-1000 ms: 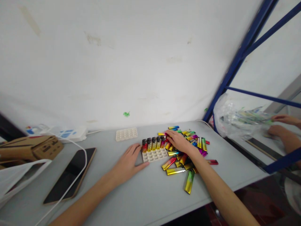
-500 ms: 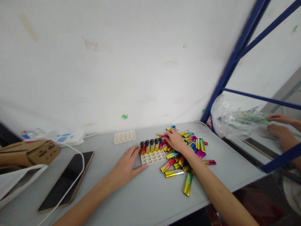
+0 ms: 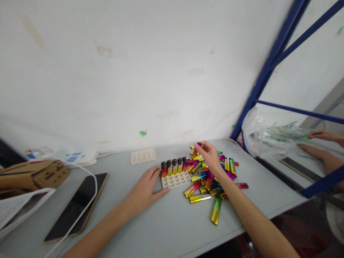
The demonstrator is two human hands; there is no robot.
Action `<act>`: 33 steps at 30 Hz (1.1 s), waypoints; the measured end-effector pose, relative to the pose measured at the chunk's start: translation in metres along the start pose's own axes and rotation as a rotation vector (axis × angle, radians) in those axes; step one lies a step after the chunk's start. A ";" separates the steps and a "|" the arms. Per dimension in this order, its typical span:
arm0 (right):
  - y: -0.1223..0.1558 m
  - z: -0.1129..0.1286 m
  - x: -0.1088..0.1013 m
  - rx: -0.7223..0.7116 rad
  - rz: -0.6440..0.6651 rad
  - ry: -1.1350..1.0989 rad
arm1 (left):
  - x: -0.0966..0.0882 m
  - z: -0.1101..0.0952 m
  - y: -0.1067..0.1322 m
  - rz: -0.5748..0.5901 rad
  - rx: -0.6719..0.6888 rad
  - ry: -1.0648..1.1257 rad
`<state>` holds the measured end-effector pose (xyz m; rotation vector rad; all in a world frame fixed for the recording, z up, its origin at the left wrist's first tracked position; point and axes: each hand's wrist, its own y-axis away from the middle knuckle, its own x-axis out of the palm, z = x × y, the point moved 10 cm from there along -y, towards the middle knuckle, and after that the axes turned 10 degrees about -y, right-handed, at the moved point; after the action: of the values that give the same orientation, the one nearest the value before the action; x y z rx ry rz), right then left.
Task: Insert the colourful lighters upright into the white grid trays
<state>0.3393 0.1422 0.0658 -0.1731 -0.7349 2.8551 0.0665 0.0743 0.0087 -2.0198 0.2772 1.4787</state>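
A white tray with round sockets (image 3: 176, 180) lies on the grey table (image 3: 166, 225), with several lighters (image 3: 174, 166) standing upright in its back row. My left hand (image 3: 145, 190) lies flat and open on the table against the tray's left edge. To the right is a heap of shiny multicoloured lighters (image 3: 209, 179). My right hand (image 3: 211, 157) is raised a little above the heap's far side, its fingertips pinched on one lighter (image 3: 197, 146).
A second empty socket tray (image 3: 143, 156) lies near the wall. A phone (image 3: 76, 206) with a white cable, a power strip (image 3: 73, 157), a cardboard box (image 3: 33, 173) and a white bag sit at the left. Behind the blue frame (image 3: 264, 79) another person's hands (image 3: 319, 150) handle a plastic bag.
My right hand has lifted off the heap and moved up and back, now pinching one lighter. My left hand has stayed beside the tray.
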 end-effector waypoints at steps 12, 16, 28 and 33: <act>0.031 0.019 0.056 0.167 0.275 -0.586 | 0.001 0.000 0.000 0.010 0.008 0.005; 0.043 0.018 0.072 0.289 0.357 -0.610 | 0.001 0.000 0.001 -0.002 0.010 0.012; 0.065 -0.011 0.092 0.398 0.330 -0.307 | 0.002 0.000 0.000 0.003 0.006 0.007; 0.067 -0.012 0.094 0.365 0.349 -0.226 | 0.002 0.000 0.000 0.011 0.003 0.002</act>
<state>0.2391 0.1099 0.0167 0.0853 -0.2180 3.3185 0.0674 0.0743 0.0073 -2.0204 0.2920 1.4824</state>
